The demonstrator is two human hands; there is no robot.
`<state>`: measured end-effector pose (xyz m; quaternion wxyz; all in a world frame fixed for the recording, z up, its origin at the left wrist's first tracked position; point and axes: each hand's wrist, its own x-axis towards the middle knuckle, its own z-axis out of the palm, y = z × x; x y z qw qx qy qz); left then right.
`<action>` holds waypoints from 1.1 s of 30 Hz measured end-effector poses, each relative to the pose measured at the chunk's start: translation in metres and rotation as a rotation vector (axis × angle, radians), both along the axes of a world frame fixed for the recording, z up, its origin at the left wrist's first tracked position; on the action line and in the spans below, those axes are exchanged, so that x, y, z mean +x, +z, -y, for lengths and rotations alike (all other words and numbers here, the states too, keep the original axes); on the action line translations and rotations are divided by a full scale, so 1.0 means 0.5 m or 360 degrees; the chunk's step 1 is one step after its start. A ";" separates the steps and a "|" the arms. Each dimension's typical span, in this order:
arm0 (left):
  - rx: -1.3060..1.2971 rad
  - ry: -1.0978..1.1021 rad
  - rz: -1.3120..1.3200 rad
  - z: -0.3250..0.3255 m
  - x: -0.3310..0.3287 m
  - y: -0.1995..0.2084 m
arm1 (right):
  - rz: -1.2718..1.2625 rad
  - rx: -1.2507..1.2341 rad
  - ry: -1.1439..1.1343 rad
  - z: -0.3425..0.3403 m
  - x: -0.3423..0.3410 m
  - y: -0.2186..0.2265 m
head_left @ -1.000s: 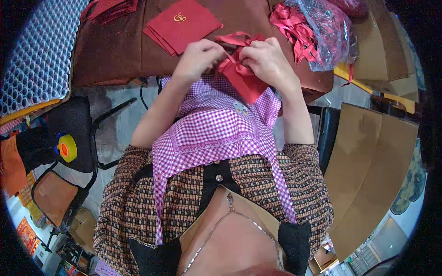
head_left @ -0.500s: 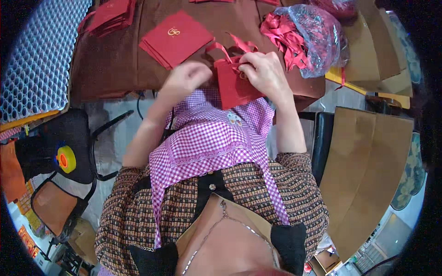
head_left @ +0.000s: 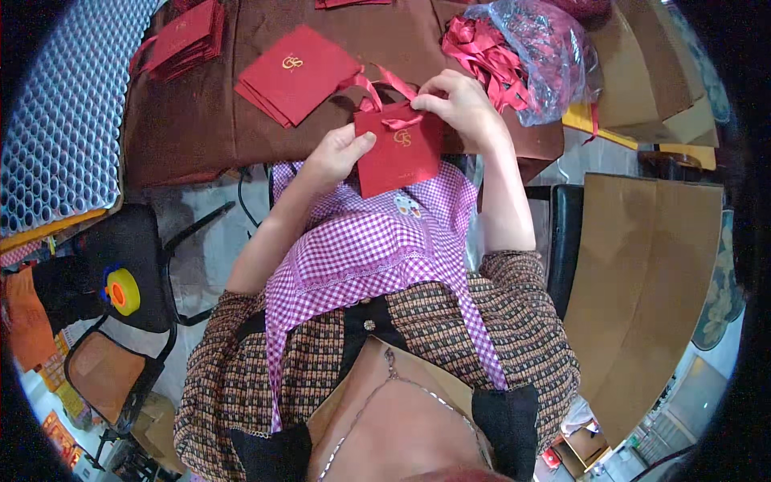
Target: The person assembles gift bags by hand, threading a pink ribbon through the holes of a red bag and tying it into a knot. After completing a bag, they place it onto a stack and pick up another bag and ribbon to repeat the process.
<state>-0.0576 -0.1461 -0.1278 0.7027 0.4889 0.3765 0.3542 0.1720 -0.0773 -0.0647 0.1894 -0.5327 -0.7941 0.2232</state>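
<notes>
A small red gift bag (head_left: 395,165) with gold print hangs over the table's near edge, between my two hands. Red ribbon (head_left: 391,83) loops up from its top, and a short piece lies across its upper front. My left hand (head_left: 341,154) grips the bag's left side, thumb on the front. At the upper right corner, my right hand (head_left: 459,104) pinches the bag's top edge by the ribbon. Left of the bag lies a short stack of flat red bags (head_left: 297,72). A clear plastic bag (head_left: 554,60) spilling red ribbons (head_left: 490,60) sits to the right.
Another pile of red bags (head_left: 186,40) is at the back left of the brown-covered table (head_left: 181,120). A panel of round cells (head_left: 68,104) stands further left. Cardboard (head_left: 642,281) is on the right; a black chair (head_left: 132,241) with yellow tape (head_left: 123,291) is on the left.
My left hand has come right and down and taken hold of the bag's left side. The bag now faces me more squarely, and my right hand has shifted to its upper right corner.
</notes>
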 end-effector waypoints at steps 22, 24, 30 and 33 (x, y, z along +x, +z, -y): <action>-0.0241 0.0155 0.0495 0.002 0.007 0.003 | -0.0894 0.0121 -0.0714 -0.018 0.046 -0.070; -0.0258 0.0172 0.0512 -0.004 0.003 -0.001 | -0.0746 0.0049 -0.0668 -0.020 0.050 -0.057; -0.0291 0.0226 0.0654 -0.010 -0.004 -0.002 | -0.0631 0.0576 -0.0540 0.027 0.067 -0.044; -0.0376 0.0283 0.0640 -0.019 0.001 0.001 | -0.0555 0.0669 -0.0187 0.080 0.048 -0.015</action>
